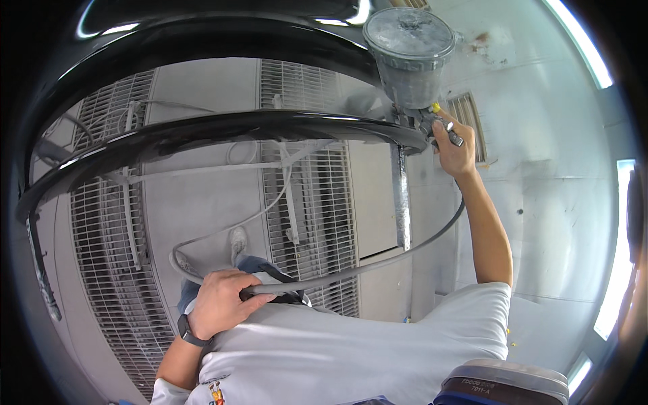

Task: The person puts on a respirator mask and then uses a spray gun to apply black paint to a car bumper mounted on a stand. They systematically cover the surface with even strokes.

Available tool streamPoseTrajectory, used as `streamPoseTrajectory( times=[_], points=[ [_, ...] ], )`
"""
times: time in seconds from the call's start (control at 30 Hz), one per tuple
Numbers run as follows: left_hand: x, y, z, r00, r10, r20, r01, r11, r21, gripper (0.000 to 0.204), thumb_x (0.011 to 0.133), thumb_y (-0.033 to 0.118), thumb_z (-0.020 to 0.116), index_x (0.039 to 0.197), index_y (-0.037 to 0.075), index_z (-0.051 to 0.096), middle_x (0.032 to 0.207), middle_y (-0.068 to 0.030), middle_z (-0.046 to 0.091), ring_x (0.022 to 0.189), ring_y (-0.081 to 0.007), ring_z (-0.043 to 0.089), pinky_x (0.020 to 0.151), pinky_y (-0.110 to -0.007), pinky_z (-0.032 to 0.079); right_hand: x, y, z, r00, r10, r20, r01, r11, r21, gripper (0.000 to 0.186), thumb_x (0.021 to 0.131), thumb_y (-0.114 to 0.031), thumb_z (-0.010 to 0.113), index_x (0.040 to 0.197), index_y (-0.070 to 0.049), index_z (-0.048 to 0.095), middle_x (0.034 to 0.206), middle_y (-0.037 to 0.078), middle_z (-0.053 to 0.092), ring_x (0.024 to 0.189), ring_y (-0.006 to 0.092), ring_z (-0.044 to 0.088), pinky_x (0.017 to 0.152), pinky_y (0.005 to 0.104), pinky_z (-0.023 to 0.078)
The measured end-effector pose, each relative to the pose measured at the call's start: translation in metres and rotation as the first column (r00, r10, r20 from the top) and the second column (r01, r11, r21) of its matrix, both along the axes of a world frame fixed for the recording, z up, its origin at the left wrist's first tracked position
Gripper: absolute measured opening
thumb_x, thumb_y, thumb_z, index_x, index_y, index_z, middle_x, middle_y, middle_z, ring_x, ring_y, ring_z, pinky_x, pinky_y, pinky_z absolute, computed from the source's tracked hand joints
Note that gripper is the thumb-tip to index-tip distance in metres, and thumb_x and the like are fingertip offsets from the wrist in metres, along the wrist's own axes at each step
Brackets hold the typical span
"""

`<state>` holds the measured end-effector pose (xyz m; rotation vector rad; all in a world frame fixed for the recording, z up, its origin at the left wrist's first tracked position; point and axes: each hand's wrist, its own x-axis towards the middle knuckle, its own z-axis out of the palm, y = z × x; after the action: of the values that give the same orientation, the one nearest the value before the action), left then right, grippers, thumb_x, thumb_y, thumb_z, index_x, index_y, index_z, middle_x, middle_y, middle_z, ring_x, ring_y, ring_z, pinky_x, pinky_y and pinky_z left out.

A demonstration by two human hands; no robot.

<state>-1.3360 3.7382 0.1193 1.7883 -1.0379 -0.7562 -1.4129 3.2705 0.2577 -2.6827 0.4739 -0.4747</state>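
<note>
The gun (426, 121) is in the right hand (457, 150), just beside the right end of the glossy black panel (256, 125); whether they touch, I cannot tell. Its fingers curl round the grip, though the palm hides most of it. With the cup (413, 79) mounted on top, the gun probably feels top-heavy and wants to tip; how full the cup is does not show. The body looks rigid, so the grip is the place to hold, while the cup looks smooth and likely makes a poor hold.

The left hand (223, 304) closes its thumb and fingers on the hose (364, 268) in front of the white shirt (351, 344). The hose should be light and bendy, perhaps springy, and easy to pinch anywhere along its run.

The cup's long axis runs from its broad lid, at the top of the view, down to the gun. A knob sits on the gun's right, so the nozzle, hidden from sight, seems to point left toward the panel. The hose curves from below the right hand down and leftward.
</note>
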Motion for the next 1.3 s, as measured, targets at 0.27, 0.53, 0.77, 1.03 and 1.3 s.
streamPoseTrajectory(
  times=[0.27,0.53,0.77,1.03,1.3],
  points=[
    [0.031,0.131,-0.020,0.993,0.119,-0.020,-0.119,0.993,0.016,0.035,0.072,0.032,0.090,0.079,0.002,0.074,0.067,-0.0109,0.066,0.060,-0.0288,0.064,0.055,-0.037,0.049,0.069,0.140,0.029,0.999,0.030,-0.028,-0.029,0.999,0.034,0.043,0.101,-0.027,0.064,0.128,0.006,0.066,0.061,0.000,0.053,0.055,0.0068,0.049,0.054,0.0266,0.042],
    [0.055,0.290,-0.041,0.949,0.287,-0.131,-0.290,0.957,-0.006,0.040,0.067,0.034,0.093,0.075,0.000,0.073,0.064,-0.0117,0.062,0.054,-0.0264,0.060,0.051,-0.034,0.045,0.160,0.312,0.051,0.994,0.103,-0.023,-0.099,0.986,0.131,0.045,0.104,-0.034,0.062,0.132,0.001,0.066,0.070,-0.001,0.060,0.055,0.0050,0.048,0.053,0.0242,0.042],
    [0.051,0.392,-0.060,0.864,0.445,-0.237,-0.451,0.892,0.031,0.038,0.060,0.021,0.095,0.069,-0.002,0.067,0.061,-0.0100,0.058,0.052,-0.0198,0.054,0.050,-0.032,0.041,0.230,0.431,0.057,0.982,0.175,-0.072,-0.158,0.968,0.196,0.035,0.104,-0.030,0.063,0.118,0.002,0.070,0.073,-0.003,0.057,0.061,0.0034,0.047,0.056,0.0238,0.041],
    [0.023,0.452,-0.077,0.771,0.587,-0.247,-0.600,0.800,0.026,0.036,0.060,0.021,0.096,0.068,0.000,0.067,0.061,-0.0082,0.061,0.053,-0.0180,0.055,0.052,-0.031,0.041,0.292,0.525,0.048,0.905,0.400,-0.143,-0.379,0.913,0.152,0.037,0.104,-0.033,0.062,0.097,0.003,0.068,0.075,-0.002,0.060,0.071,0.0078,0.048,0.067,0.0256,0.043],
    [0.015,0.454,-0.074,0.728,0.589,-0.352,-0.627,0.779,0.008,0.034,0.062,0.020,0.094,0.068,0.000,0.068,0.061,-0.0073,0.060,0.054,-0.0175,0.055,0.052,-0.030,0.042,0.337,0.556,0.054,0.801,0.535,-0.269,-0.461,0.838,0.292,0.046,0.102,-0.047,0.063,0.095,-0.002,0.072,0.065,-0.004,0.053,0.056,0.0046,0.047,0.052,0.0224,0.039]
  ],
)
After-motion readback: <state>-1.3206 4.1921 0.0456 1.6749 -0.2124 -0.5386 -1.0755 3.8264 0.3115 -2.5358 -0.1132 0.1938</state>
